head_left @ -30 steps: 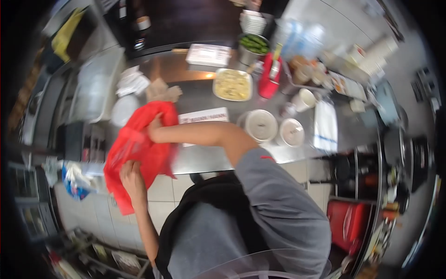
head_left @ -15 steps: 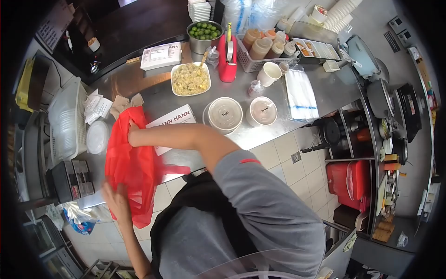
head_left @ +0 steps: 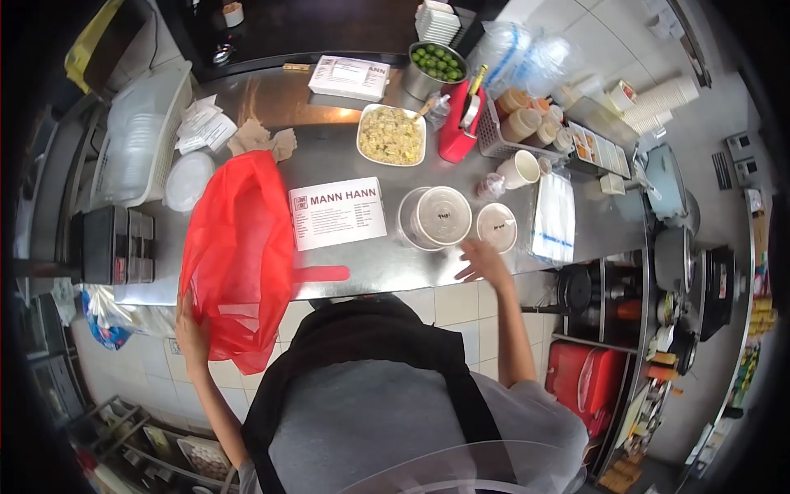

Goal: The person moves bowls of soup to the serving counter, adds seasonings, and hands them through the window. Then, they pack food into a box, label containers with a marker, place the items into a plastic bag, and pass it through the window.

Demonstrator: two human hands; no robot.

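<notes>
A red bag point(head_left: 247, 247) hangs open over the counter's front edge at the left. My left hand point(head_left: 192, 333) holds its near left edge, fingers closed on it. My right hand point(head_left: 484, 263) is empty with fingers apart, just in front of two round lidded tubs, the larger tub point(head_left: 444, 216) and the smaller tub point(head_left: 497, 228). The larger one sits on another round clear-edged container. Between bag and tubs lies a white box point(head_left: 337, 214) printed MANN HANN.
Behind are a dish of fried rice point(head_left: 391, 136), another white box point(head_left: 349, 77), a pot of green limes point(head_left: 434, 66), a red tape dispenser point(head_left: 461, 123) and a basket of sauce bottles point(head_left: 522, 123). Packaged white bags point(head_left: 554, 216) lie right; a basket of clear lids point(head_left: 140, 140) stands left.
My right hand has left the red bag and moved right to the tubs. The bag's mouth is spread wider. My left hand has closed on its edge. The view has shifted.
</notes>
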